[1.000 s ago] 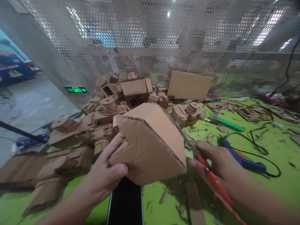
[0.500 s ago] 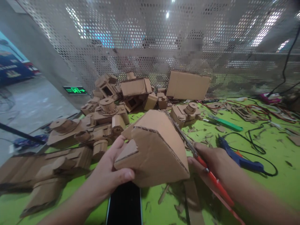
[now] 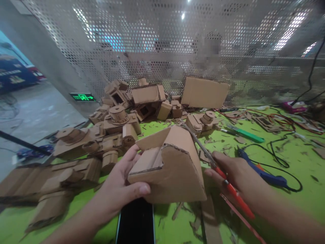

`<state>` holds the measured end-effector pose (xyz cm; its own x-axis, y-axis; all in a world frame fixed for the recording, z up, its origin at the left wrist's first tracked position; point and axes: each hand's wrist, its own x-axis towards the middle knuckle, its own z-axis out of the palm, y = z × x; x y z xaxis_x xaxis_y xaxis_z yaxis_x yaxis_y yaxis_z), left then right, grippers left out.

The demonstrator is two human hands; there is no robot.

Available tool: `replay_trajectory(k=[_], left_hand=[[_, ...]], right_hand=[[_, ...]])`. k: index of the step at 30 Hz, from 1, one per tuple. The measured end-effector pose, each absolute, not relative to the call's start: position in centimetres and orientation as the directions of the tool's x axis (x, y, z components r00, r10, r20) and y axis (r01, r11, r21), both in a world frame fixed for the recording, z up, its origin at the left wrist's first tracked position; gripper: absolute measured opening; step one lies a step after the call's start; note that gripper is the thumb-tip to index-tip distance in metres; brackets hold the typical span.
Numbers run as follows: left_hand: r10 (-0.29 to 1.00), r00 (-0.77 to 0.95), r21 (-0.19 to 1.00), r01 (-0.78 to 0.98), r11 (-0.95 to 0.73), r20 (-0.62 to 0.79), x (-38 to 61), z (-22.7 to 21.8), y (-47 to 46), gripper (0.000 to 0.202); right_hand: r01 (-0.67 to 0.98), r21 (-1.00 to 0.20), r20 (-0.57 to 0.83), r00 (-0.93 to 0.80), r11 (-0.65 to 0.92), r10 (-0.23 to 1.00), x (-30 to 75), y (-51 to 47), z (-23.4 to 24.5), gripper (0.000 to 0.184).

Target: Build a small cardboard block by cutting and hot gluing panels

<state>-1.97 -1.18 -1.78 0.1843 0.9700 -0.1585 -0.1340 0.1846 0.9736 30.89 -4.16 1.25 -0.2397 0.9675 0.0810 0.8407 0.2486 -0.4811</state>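
My left hand (image 3: pixel 119 184) grips a folded brown cardboard piece (image 3: pixel 172 166) by its lower left corner, thumb on the front face, holding it just above the green table (image 3: pixel 291 203). My right hand (image 3: pixel 235 173) holds red-handled scissors (image 3: pixel 228 188). Their metal blades (image 3: pixel 199 144) run up along the right edge of the cardboard piece. A black phone (image 3: pixel 135 222) lies flat under the cardboard, near the front edge.
Several cardboard models (image 3: pixel 111 128) are heaped at the left and back. A blue glue gun (image 3: pixel 261 171) with a black cord, a green utility knife (image 3: pixel 243 134), wires and cardboard scraps lie at the right. A perforated metal screen (image 3: pixel 162 47) closes the back; a person sits behind it.
The cardboard piece has tipped forward and dropped lower in my left hand, showing its notched inner flap. My right hand with the scissors has stayed beside its right edge.
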Motion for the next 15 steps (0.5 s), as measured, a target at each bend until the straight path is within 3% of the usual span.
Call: replay_trajectory(k=[4, 9, 15], left_hand=[[0.968, 0.175, 0.969, -0.138, 0.204, -0.179, -1.6, -0.7, -1.3, 0.122], [0.976, 0.180, 0.975, -0.162, 0.154, -0.124, -1.7, -0.9, -1.3, 0.119], [0.988, 0.124, 0.985, -0.130, 0.113, -0.097, -2.1, -1.4, -1.1, 0.115]], right_hand=[[0.830, -0.497, 0.112, -0.229, 0.254, 0.967, 31.2, -4.2, 1.1, 0.045], [0.811, -0.520, 0.112, -0.247, 0.268, 0.963, 31.2, -4.1, 1.3, 0.040], [0.840, -0.491, 0.003, -0.264, 0.231, 0.965, 31.3, -3.8, 1.5, 0.041]])
